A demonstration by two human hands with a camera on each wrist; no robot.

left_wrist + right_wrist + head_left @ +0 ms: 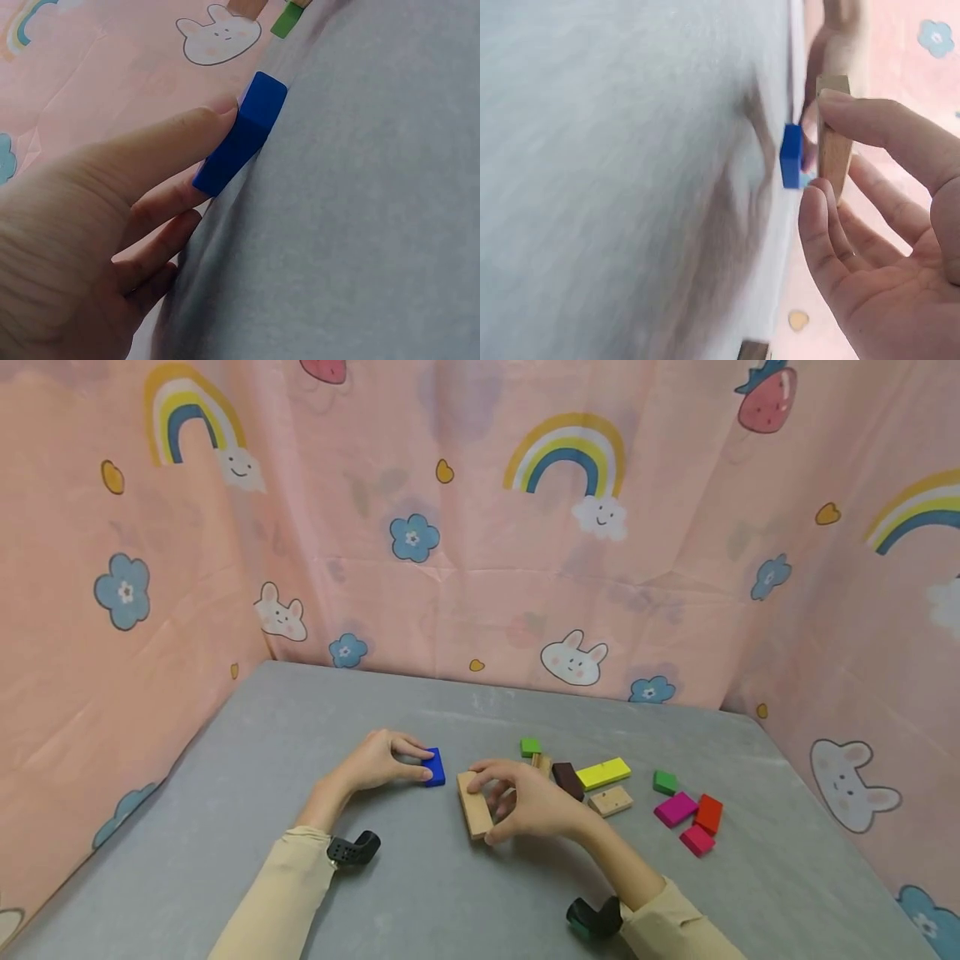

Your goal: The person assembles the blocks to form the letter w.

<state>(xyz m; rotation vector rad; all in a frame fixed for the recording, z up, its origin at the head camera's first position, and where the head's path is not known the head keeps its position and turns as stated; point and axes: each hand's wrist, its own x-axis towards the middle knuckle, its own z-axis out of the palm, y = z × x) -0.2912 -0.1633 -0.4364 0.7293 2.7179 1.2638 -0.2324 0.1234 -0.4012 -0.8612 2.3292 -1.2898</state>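
My left hand [378, 760] pinches a blue block [434, 767] between thumb and fingers, low over the grey table left of centre. In the left wrist view the blue block [244, 135] shows its long side, with the thumb at its edge. My right hand [536, 802] grips a plain wooden block [475, 806], just right of the blue one. The right wrist view shows the thumb on one end of this wooden block [835, 142] and fingers on its far side. Behind it there, the blue block [790, 156] appears beside the left hand.
Right of the hands lie a yellow block [603, 773], a dark brown block [567, 781], a short wooden block [611, 801] and a green block [530, 747]. Farther right are another green block [664, 782], a magenta block [676, 809] and a red block [708, 814]. A patterned pink curtain [480, 593] surrounds the table.
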